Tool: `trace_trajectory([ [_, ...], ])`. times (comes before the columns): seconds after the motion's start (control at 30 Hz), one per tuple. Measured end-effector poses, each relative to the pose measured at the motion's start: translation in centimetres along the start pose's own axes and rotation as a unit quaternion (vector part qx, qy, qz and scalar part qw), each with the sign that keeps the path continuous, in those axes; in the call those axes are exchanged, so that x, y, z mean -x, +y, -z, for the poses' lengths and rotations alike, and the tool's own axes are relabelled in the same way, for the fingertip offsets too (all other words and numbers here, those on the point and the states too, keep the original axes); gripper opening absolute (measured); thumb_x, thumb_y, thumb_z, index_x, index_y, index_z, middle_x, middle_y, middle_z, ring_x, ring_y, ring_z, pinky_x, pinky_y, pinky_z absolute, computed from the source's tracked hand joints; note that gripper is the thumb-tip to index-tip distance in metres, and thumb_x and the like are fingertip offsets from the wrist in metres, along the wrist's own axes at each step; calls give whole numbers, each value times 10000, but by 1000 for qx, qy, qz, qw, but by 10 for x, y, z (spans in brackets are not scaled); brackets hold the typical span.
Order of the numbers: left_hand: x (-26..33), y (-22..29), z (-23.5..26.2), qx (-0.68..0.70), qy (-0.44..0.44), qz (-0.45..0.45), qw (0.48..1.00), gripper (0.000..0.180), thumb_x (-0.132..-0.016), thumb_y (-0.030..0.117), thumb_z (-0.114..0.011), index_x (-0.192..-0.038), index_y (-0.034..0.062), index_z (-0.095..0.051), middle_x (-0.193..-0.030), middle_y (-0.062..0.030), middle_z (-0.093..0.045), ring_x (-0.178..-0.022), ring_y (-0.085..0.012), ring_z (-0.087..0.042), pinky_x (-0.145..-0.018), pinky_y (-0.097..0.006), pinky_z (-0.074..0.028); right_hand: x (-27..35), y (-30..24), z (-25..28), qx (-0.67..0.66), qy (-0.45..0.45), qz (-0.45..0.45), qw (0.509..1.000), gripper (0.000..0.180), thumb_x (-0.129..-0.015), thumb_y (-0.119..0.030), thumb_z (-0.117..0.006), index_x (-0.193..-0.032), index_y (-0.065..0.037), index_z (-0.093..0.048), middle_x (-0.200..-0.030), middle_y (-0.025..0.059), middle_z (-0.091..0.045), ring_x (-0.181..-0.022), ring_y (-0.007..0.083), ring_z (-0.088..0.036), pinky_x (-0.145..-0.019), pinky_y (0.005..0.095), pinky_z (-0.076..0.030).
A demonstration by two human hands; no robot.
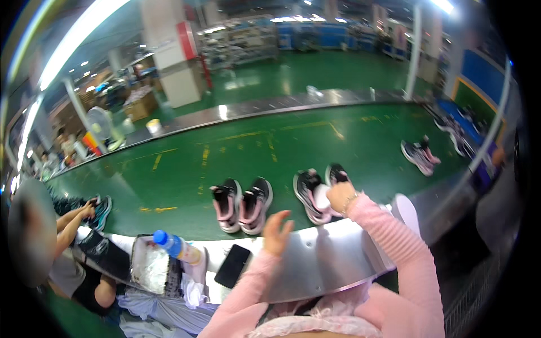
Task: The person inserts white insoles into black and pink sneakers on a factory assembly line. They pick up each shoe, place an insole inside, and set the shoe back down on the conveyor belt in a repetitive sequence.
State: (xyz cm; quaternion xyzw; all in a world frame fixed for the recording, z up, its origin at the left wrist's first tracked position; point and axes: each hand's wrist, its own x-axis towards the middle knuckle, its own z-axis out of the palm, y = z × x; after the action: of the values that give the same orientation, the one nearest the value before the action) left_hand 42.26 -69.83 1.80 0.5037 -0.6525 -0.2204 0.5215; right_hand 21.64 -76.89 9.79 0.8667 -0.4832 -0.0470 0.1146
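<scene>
My right hand is closed over a pair of black sneakers with pink lining. A white rounded piece shows against its fingers; what exactly the fingers hold is hidden. The left sneaker of that pair stands upright, and the right sneaker is partly covered by my hand. My left hand is raised above the bench edge with fingers apart, holding nothing. Just left of it stands a second pair, a left black-and-pink sneaker and a right one.
Along the metal bench edge lie a black phone, a blue-capped bottle and a box. A white shoe-shaped piece stands at right. More sneakers sit farther right on the green surface. At left, a co-worker's hands are near teal-trimmed shoes.
</scene>
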Motion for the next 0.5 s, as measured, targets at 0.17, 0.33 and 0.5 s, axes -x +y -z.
trace_trajectory([
  [0.17, -71, -33, -87, 3, 37, 18, 999, 494, -713, 176, -557, -1150, 22, -384, -1124, -199, -441, -1037, -322, -429, -890, -337, -338, -26, -18, -30, -46, -16, -51, 998, 185, -647, -262, -593, -691, -85, -629, -685, 101, -610, -659, 240, -606, -581, 328, -487],
  [0.33, -101, -57, -97, -72, -95, 107, 987, 482, -733, 247, -511, -1154, 39, -402, -1003, -240, -513, -934, -349, -501, -805, -393, -402, -42, -37, -60, -86, 32, -128, 987, 114, -635, -184, -587, -670, -82, -625, -683, 101, -608, -666, 238, -606, -572, 337, -484],
  [0.5, -102, -66, -87, -104, -124, 86, 983, 380, -755, 243, -476, -1087, 60, -487, -883, -224, -558, -830, -363, -537, -745, -409, -424, -59, -52, -50, -155, 4, -169, 973, 157, -724, -145, -492, -732, -57, -622, -758, 146, -607, -746, 255, -595, -653, 340, -480],
])
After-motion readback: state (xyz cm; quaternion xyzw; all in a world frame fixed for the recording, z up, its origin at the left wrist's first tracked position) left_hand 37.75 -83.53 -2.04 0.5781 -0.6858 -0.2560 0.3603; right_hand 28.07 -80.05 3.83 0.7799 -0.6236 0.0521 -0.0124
